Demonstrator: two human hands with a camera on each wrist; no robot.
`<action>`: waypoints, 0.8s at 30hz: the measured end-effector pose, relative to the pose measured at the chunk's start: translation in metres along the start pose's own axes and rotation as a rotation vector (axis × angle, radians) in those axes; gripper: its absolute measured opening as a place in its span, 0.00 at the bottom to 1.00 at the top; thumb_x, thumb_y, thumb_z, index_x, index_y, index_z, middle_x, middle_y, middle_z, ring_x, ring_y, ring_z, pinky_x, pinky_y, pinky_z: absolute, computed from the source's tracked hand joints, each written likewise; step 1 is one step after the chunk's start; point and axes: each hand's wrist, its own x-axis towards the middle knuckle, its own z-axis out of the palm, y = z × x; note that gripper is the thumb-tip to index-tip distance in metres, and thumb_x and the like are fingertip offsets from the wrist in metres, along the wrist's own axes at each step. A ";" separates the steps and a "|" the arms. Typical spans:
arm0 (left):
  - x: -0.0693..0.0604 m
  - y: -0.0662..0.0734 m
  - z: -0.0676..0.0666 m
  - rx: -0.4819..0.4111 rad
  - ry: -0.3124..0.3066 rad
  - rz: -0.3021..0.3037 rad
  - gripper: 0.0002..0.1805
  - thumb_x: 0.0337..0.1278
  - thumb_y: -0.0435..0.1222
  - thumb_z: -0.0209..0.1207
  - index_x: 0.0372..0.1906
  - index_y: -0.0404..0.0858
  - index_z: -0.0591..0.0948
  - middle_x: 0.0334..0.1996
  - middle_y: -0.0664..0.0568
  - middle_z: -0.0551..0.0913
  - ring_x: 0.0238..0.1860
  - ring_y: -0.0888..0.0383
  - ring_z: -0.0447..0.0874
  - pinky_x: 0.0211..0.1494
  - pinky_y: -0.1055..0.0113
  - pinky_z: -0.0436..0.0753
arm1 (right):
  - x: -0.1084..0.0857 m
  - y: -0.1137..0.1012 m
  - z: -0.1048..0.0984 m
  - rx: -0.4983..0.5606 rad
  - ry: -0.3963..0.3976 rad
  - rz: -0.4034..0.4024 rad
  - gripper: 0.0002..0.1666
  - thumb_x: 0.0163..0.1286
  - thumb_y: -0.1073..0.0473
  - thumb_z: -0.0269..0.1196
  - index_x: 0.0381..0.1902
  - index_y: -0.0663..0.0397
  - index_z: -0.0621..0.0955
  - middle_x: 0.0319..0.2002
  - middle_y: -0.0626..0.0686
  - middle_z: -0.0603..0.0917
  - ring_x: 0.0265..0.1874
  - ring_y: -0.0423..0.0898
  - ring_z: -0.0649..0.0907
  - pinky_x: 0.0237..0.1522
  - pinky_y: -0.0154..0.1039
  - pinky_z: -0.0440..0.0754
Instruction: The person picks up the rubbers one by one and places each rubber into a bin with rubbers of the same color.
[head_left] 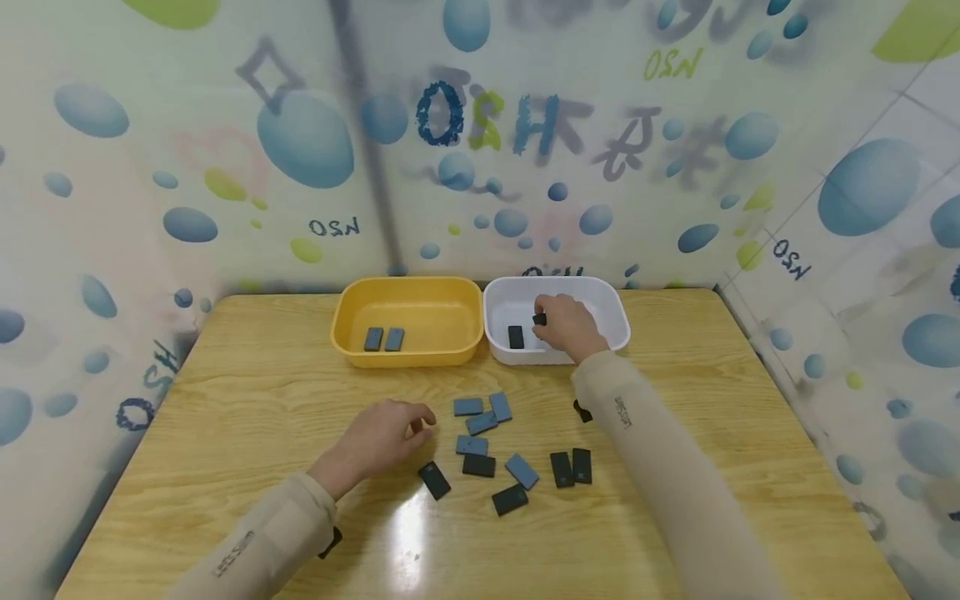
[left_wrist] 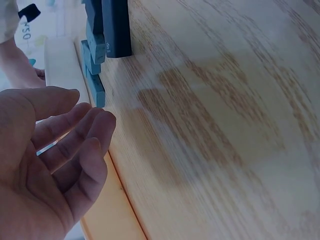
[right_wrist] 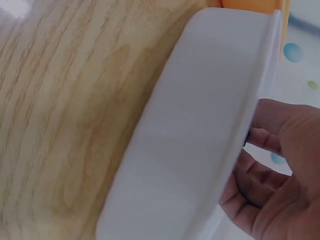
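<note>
My right hand (head_left: 567, 325) pinches a small black block (head_left: 539, 319) over the white bin (head_left: 491, 312). Another black block (head_left: 515, 337) lies on that bin's floor. In the right wrist view the bin's wall (right_wrist: 185, 115) hides the fingertips and most of the held block. My left hand (head_left: 378, 440) hovers near the table, fingers loosely bent and holding nothing; the left wrist view shows its bare palm (left_wrist: 30, 185). Right of it lie several blue-grey blocks (head_left: 468, 407) and several black blocks, the nearest black block (head_left: 434, 480) just below the fingers.
A yellow bin (head_left: 408, 360) stands against the white one's left side, with two blue-grey blocks (head_left: 373, 339) inside. Black blocks peek out beside the right sleeve (head_left: 622, 408) and left sleeve (head_left: 281, 521). A patterned wall (head_left: 480, 200) rises behind the wooden table (head_left: 225, 375).
</note>
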 end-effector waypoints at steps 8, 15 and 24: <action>-0.001 0.000 0.001 -0.004 -0.006 -0.015 0.07 0.61 0.41 0.63 0.42 0.47 0.85 0.30 0.59 0.86 0.27 0.66 0.79 0.33 0.65 0.78 | 0.010 0.000 0.013 0.063 -0.030 0.065 0.13 0.67 0.53 0.63 0.45 0.51 0.77 0.40 0.53 0.82 0.36 0.50 0.79 0.40 0.44 0.76; -0.001 0.001 0.003 -0.006 -0.016 -0.032 0.07 0.61 0.42 0.62 0.42 0.47 0.85 0.30 0.59 0.86 0.26 0.66 0.78 0.32 0.66 0.77 | 0.012 -0.003 0.020 0.071 -0.041 0.104 0.11 0.66 0.55 0.64 0.41 0.55 0.79 0.40 0.55 0.83 0.36 0.51 0.80 0.41 0.46 0.78; -0.001 0.000 0.004 -0.002 -0.012 -0.024 0.07 0.61 0.42 0.62 0.41 0.47 0.85 0.30 0.59 0.86 0.25 0.67 0.76 0.31 0.67 0.76 | 0.012 -0.004 0.022 0.096 -0.058 0.125 0.13 0.66 0.55 0.64 0.45 0.55 0.79 0.43 0.55 0.83 0.40 0.51 0.80 0.46 0.47 0.78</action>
